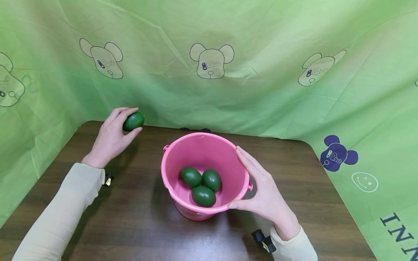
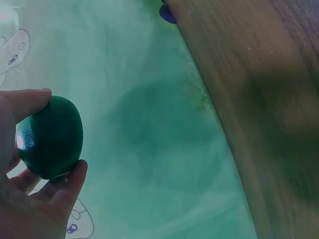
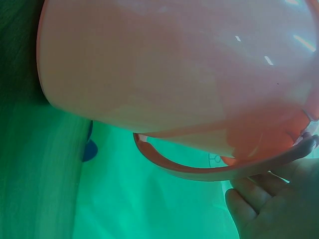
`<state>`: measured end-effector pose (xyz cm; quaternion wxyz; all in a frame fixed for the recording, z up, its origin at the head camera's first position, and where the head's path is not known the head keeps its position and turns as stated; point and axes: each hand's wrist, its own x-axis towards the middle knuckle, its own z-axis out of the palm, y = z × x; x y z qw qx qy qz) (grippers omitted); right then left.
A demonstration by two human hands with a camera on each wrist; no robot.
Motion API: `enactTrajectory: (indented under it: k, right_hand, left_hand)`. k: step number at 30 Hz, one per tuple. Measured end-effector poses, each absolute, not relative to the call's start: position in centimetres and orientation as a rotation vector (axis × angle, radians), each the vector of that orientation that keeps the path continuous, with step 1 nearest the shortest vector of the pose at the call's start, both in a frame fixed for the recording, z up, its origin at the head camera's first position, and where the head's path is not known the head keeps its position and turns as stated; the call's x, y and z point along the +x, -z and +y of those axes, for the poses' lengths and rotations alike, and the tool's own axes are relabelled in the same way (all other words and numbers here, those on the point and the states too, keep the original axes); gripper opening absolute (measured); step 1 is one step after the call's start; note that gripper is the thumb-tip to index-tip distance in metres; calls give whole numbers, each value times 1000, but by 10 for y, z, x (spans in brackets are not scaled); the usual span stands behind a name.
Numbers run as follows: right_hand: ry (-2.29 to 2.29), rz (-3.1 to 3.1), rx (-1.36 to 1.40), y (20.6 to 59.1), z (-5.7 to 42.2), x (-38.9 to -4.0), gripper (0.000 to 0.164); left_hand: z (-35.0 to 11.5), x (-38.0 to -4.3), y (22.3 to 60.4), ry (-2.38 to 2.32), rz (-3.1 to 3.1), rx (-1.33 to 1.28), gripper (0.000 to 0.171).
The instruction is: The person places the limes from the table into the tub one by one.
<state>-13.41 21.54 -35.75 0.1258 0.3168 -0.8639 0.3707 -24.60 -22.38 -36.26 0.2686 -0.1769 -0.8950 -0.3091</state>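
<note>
High over the far left of the table, my left hand holds a dark green avocado between thumb and fingers. The left wrist view shows this avocado near its left edge, gripped at both ends. A pink bucket stands on the table in front of me. At the bottom of it lie three more avocados, touching one another. My right hand grips the bucket's right rim, with the thumb at the near side and the fingers farther back. In the right wrist view the bucket's handle hangs beside that hand.
The brown wooden table has a rounded far edge. A green cloth printed with bear heads hangs behind it and along both sides. Each wrist wears a small black strap; the right strap is near the table's front.
</note>
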Motion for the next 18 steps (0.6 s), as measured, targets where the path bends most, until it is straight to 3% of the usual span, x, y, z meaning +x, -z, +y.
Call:
enactTrajectory:
  k: [18]
  right_hand:
    - [-1079,-2510,930,357,215,-135,124]
  left_hand:
    - [-211,-238,350,840,-2343,-578,55]
